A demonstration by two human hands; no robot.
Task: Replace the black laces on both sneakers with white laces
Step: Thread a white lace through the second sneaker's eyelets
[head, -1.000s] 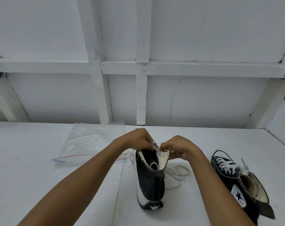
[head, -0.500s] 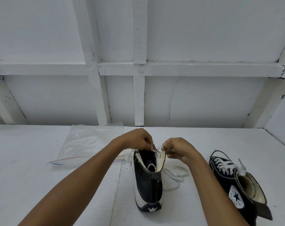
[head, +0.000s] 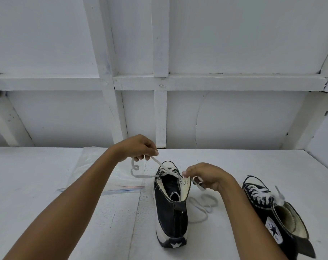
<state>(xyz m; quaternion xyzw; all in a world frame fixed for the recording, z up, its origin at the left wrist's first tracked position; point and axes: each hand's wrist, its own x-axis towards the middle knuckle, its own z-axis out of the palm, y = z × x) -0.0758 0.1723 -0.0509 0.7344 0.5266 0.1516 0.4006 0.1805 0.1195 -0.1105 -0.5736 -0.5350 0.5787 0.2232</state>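
A black high-top sneaker [head: 171,211] stands upright in the middle, heel toward me, with a white lace [head: 164,167] partly threaded through its eyelets. My left hand [head: 138,148] pinches one lace end and holds it raised up and to the left of the shoe. My right hand [head: 206,177] pinches the other lace strand at the right collar, by the top eyelets. The rest of that strand lies coiled on the table [head: 47,184] to the shoe's right. A second black sneaker [head: 277,218] with white laces lies at the right.
A clear zip bag [head: 107,173] lies flat on the table behind my left forearm. A white wall with wooden battens [head: 160,113] rises at the table's far edge. The right wall closes in past the second sneaker.
My left hand has lifted away from the shoe collar, up and to the left, drawing a length of white lace out taut. My right hand stays at the right collar.
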